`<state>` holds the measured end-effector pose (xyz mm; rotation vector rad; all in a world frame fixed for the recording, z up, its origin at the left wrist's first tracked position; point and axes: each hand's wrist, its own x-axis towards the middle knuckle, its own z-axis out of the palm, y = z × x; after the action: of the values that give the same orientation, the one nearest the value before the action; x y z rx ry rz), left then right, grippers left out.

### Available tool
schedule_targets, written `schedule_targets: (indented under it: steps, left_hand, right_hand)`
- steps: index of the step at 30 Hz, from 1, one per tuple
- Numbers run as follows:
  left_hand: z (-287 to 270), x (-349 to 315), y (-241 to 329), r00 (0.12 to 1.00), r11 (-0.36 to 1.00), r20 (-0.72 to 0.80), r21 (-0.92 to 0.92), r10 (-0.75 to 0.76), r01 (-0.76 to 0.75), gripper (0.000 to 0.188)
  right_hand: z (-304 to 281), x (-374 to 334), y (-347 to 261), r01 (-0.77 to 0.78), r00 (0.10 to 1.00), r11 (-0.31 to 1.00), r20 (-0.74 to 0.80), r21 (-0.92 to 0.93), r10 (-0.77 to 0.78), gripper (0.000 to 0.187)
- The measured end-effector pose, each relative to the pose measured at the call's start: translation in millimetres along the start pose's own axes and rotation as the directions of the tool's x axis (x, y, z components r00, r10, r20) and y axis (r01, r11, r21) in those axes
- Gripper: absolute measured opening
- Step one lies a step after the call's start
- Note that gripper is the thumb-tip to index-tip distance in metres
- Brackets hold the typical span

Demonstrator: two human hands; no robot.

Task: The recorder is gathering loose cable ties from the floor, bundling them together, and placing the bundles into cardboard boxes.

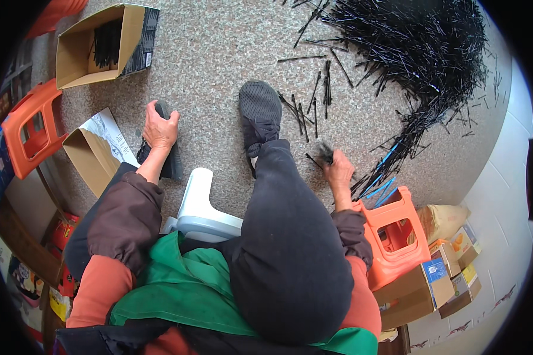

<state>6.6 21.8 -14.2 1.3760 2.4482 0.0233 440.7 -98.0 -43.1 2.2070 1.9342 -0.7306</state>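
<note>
My left hand [160, 129] is down over the toe of my left shoe [173, 161], its fingers bent and partly hidden. Dark strands show beside that wrist, but whether the hand grips them is unclear. My right hand [339, 171] is closed round a small bunch of thin black sticks [324, 152], blurred, just above the floor. Several loose black sticks [315, 112] lie between this hand and my right shoe [260, 109]. A big heap of the same sticks [420, 41] spreads over the floor at the far right, trailing toward my right hand, with some blue strips [380, 188] near its end.
An open cardboard box [89, 77] with black sticks inside stands far left. Another carton [92, 157] is by my left forearm. Orange plastic stools [32, 127] flank me, the right stool [400, 260] near my elbow. A white-grey plastic seat [207, 225] is between my legs.
</note>
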Motion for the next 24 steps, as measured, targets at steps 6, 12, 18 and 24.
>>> schedule_targets:
  steps: [6,12,18,24]
  left_hand:
    - [-1.4,1.3,3.9,1.0,1.0,0.024,0.001,-0.017,0.017,0.058]
    - [-2.8,0.2,5.3,1.0,1.0,0.02,0.015,-0.017,0.016,0.058]
    - [-0.6,0.6,-0.9,1.0,1.0,-0.003,0.002,-0.001,0.001,0.059]
    - [2.4,0.8,0.9,1.0,1.0,-0.005,0.001,0.008,-0.008,0.059]
  right_hand:
    - [19.3,-35.3,-15.3,0.038,0.999,0.998,0.016,0.042,-0.039,0.035]
    - [13.8,-21.9,-23.0,-0.08,0.996,0.997,0.035,0.019,0.079,0.031]
    - [-21.2,41.8,-26.6,-0.309,0.913,0.853,-0.119,0.42,0.389,0.02]
    - [-54.7,141.3,-51.2,-0.251,0.902,0.92,-0.273,0.3,0.335,0.037]
